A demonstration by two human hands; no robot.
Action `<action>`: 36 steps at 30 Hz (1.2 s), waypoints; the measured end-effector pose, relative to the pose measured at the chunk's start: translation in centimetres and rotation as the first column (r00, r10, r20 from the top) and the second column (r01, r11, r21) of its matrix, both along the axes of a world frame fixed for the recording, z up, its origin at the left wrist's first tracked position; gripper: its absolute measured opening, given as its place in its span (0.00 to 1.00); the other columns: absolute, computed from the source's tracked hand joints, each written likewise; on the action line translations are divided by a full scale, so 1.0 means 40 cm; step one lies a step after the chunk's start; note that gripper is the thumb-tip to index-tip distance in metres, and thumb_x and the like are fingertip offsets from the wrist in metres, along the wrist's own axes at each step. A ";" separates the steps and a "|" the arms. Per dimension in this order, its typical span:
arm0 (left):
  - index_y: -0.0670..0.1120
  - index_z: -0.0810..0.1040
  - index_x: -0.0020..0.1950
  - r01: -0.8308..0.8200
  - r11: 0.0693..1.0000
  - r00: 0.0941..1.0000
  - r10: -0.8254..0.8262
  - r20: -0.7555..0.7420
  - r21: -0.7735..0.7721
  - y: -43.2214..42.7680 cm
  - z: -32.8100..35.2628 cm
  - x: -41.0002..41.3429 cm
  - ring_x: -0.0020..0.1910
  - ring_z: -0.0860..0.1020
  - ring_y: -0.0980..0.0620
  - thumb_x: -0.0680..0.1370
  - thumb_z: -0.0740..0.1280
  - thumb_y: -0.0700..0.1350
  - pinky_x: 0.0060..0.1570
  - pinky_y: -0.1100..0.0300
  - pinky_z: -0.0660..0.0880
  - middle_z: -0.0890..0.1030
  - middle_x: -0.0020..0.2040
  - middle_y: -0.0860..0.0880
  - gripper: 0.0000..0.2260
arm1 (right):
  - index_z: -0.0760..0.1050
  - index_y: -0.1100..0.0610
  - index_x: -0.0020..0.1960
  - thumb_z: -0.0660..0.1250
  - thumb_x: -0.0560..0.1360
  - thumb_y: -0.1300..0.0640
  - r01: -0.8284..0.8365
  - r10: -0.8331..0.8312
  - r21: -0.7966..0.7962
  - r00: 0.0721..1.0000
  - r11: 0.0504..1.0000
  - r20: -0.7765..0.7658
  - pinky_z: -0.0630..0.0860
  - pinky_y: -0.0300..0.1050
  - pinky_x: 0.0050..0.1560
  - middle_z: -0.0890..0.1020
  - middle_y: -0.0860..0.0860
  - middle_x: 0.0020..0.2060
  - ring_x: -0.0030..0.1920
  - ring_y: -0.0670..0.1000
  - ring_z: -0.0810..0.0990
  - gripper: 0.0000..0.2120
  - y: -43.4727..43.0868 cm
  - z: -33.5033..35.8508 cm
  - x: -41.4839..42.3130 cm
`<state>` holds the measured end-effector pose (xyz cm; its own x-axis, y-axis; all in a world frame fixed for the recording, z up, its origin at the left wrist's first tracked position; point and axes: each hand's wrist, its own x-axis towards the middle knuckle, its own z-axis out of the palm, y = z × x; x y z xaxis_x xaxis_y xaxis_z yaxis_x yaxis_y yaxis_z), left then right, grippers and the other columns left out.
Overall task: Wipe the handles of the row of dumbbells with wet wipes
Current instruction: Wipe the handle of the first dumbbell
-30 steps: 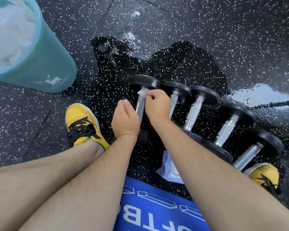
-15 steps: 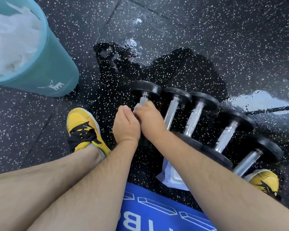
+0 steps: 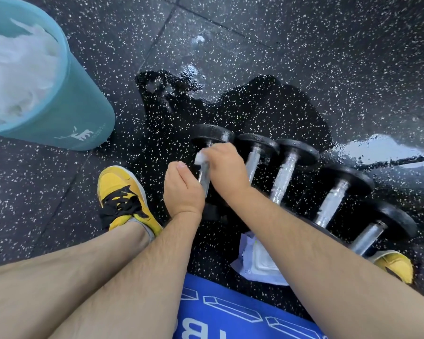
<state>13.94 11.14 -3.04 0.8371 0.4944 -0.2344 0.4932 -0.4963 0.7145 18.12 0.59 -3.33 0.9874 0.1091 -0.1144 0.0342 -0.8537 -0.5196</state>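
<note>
Dumbbells, five of them, lie side by side on the speckled rubber floor, right in front of the crouching person, so each handle can be reached without shifting. At the far left stands a teal bin, heaped with crumpled white sheets. I take them for spent wipes, and the bin is placed close so used ones can be dropped in. Next comes a yellow shoe, planted just beside the row. The left hand sits with fingers curled against the near end of the first dumbbell's handle, probably to stop it rolling. Whether that grip closes round the bar or only braces beside it I cannot tell. The right hand has its grip clamped on a wet wipe, wrapping it round the far end of the same handle, just below the black head. The other four handles to the right lie untouched by either hand, and I'd guess the wiping is at the start of the row. The floor around the weights is dark and shiny with wet. Under the right forearm lies a white wipes pack, between the dumbbells and a blue mat, kept handy for the next sheet. What it holds I cannot see. The other yellow shoe peeks out at the far right.
</note>
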 end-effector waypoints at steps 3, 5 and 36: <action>0.46 0.73 0.49 0.001 1.000 1.000 -0.001 -0.006 0.009 -0.001 0.002 0.003 0.43 0.73 0.50 0.84 0.50 0.49 0.40 0.56 0.64 0.77 0.44 0.50 0.14 | 0.84 0.59 0.51 0.64 0.76 0.67 0.115 -0.111 0.077 0.992 0.990 -0.057 0.74 0.49 0.45 0.78 0.54 0.44 0.47 0.55 0.74 0.11 0.020 0.003 -0.037; 0.46 0.73 0.48 0.004 1.000 1.000 -0.004 -0.009 0.013 -0.002 0.001 0.004 0.42 0.73 0.50 0.85 0.52 0.47 0.39 0.56 0.63 0.76 0.42 0.51 0.13 | 0.84 0.60 0.47 0.63 0.77 0.67 0.106 -0.093 0.114 0.990 0.988 -0.108 0.75 0.51 0.47 0.78 0.54 0.44 0.46 0.55 0.75 0.11 0.029 0.003 -0.077; 0.46 0.73 0.48 -0.010 1.000 1.000 0.010 -0.017 0.009 -0.001 -0.008 0.003 0.44 0.73 0.48 0.84 0.52 0.46 0.42 0.54 0.64 0.77 0.44 0.50 0.12 | 0.80 0.59 0.47 0.67 0.75 0.66 -0.354 0.337 -0.103 0.929 0.930 -0.153 0.76 0.49 0.38 0.70 0.50 0.44 0.45 0.52 0.74 0.05 0.004 0.005 -0.018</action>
<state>14.07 11.09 -3.34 0.8281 0.5047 -0.2439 0.5099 -0.4974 0.7019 17.42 0.77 -3.11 0.8664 0.4169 -0.2748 0.2781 -0.8600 -0.4279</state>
